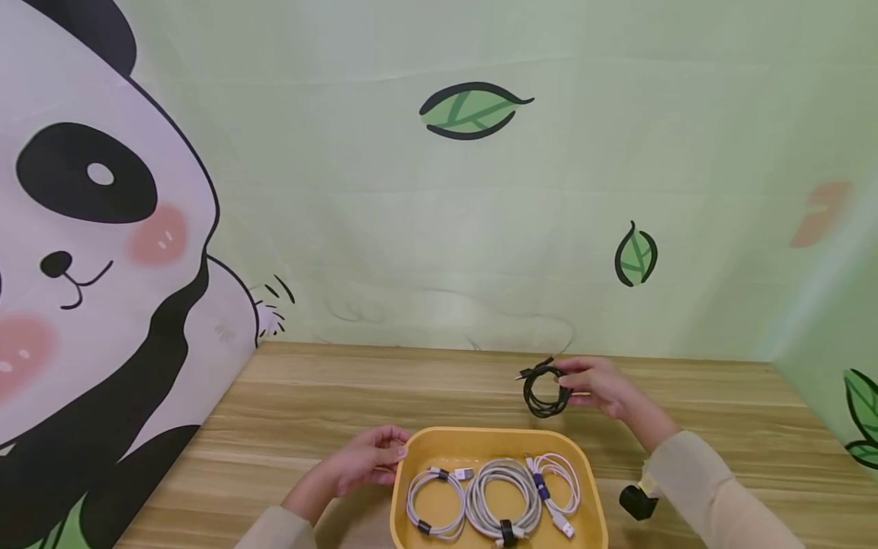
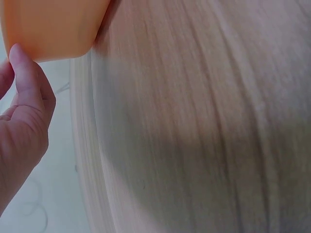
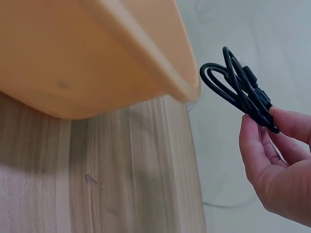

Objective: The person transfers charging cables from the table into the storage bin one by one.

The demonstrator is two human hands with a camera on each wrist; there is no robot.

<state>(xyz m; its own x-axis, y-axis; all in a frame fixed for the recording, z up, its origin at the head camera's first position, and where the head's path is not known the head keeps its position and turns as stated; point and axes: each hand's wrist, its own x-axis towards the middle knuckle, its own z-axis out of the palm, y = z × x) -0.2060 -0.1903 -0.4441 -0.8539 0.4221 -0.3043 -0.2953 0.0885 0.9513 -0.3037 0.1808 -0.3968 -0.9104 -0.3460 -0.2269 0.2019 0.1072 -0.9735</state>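
At the far side of the table, my right hand (image 1: 600, 385) pinches a coiled black cable (image 1: 545, 412) between thumb and fingers, just above and behind a yellow plastic tray (image 1: 497, 432). The coil (image 3: 245, 94) hangs past the tray's corner in the right wrist view. My left hand (image 1: 366, 461) grips the tray's far left corner, with the thumb and a finger at its edge (image 2: 53, 41). Inside the tray lie a thin white coiled cable (image 1: 411, 507), a thicker grey-white coiled cable (image 1: 475, 503) with a black strap, and a white cable bundle (image 1: 542, 486) with a blue strap.
The wooden tabletop (image 1: 329, 389) ends at a green wall hanging (image 1: 384, 229) printed with a panda and leaves. Beneath the right sleeve (image 1: 706, 480) a small black object (image 1: 638, 503) shows. The tray's near edge falls outside the head view.
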